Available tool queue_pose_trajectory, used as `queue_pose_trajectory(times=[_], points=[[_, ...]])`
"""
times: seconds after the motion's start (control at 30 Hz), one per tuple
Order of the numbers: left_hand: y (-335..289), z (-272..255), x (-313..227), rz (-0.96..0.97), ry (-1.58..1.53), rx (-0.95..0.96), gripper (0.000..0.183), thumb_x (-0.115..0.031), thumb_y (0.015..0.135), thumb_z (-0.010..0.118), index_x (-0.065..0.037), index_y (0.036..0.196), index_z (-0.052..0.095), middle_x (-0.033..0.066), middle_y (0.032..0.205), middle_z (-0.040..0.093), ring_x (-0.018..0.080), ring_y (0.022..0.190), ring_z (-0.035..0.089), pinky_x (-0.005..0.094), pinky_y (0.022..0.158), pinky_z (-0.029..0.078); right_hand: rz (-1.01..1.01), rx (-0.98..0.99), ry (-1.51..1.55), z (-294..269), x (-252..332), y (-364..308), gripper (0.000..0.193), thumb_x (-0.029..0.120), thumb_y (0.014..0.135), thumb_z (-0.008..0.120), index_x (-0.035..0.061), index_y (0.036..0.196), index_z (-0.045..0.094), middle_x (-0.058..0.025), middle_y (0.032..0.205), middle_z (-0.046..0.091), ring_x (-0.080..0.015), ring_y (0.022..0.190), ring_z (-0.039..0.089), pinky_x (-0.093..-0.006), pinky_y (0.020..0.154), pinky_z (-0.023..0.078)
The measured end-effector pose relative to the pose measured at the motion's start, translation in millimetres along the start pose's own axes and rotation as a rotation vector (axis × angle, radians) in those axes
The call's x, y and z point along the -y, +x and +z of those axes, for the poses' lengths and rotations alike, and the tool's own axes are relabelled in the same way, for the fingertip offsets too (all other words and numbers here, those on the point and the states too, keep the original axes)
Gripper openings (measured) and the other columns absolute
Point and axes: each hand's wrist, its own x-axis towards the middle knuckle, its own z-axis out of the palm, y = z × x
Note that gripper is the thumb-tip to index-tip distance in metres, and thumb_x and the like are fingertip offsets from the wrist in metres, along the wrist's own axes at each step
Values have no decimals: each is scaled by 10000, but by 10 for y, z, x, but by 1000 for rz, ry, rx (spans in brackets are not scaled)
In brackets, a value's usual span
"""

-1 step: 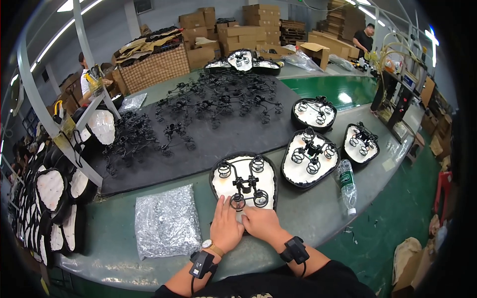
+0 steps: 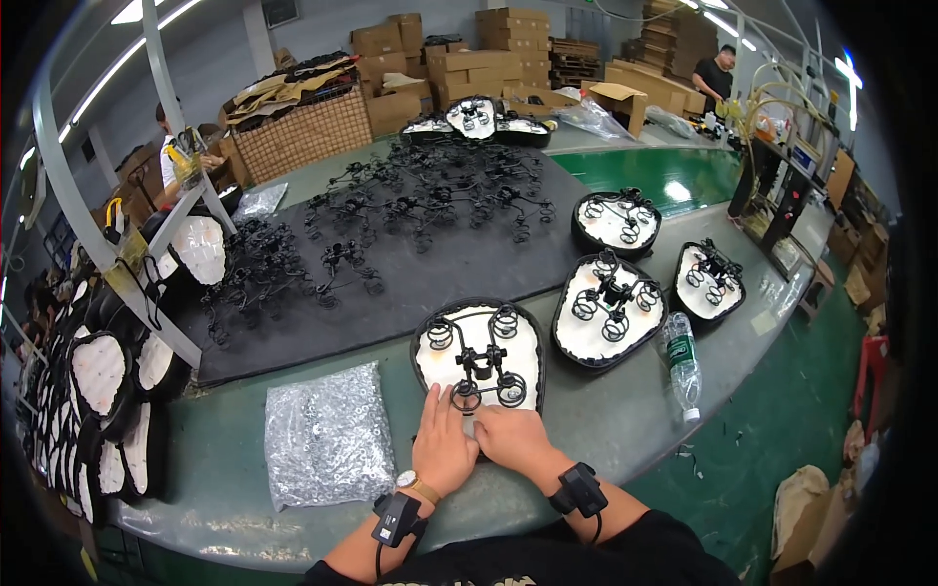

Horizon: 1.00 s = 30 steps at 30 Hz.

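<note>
In front of me a bicycle saddle (image 2: 427,354) lies upside down, its white underside up inside a black cover. A black spring frame (image 2: 481,364) with coil springs rests on it. My left hand (image 2: 443,451) lies on the saddle's near, narrow end, its fingers stretched out beside a front coil. At the same end my right hand (image 2: 510,438) is closed, its fingers curled in next to the left thumb. Whatever the right fingers grip is hidden, as is most of the saddle's tip.
A clear bag of small metal parts (image 2: 327,435) lies left of my hands. More saddles (image 2: 611,311) with spring frames and a water bottle (image 2: 683,366) stand to the right. Beyond, a black mat (image 2: 459,278) bears several loose spring frames. Saddles (image 2: 101,374) are stacked at far left.
</note>
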Motion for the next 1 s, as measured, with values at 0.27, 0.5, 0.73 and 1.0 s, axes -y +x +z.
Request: queue_pose_trajectory(times=[0.27,0.5,0.73,1.0], points=[[-42,13,16,11,-118,-22,558,-131,832,626,46,1348,507,268,1455,447,450,1444,318,471,1188,323,-7,-4,-14,-61,18,-29,164,212,833,688,126,964,739,-42,712,667,-245,622,668,-373,535,529],[-88,-66,154,-92,-316,-204,630,-130,825,728,3,1383,468,270,1431,428,460,1348,415,469,1122,386,-34,-321,201,-354,-269,-212,362,122,807,732,110,1168,708,-54,758,643,-230,618,636,-335,564,523],[-19,142,371,-610,-1220,39,530,-57,928,570,106,1409,418,182,1329,591,242,1193,582,340,1049,443,610,159,701,-120,-511,-489,1043,482,840,776,-136,1508,269,-334,1397,524,-367,1315,538,-388,1085,425],[-317,-133,89,-508,-1192,8,565,-48,904,580,68,1441,445,137,1364,575,222,1202,573,320,1030,450,554,-46,1269,-413,-77,-659,1043,167,887,697,94,1628,-32,-147,1621,269,-235,1307,493,-339,1020,465]])
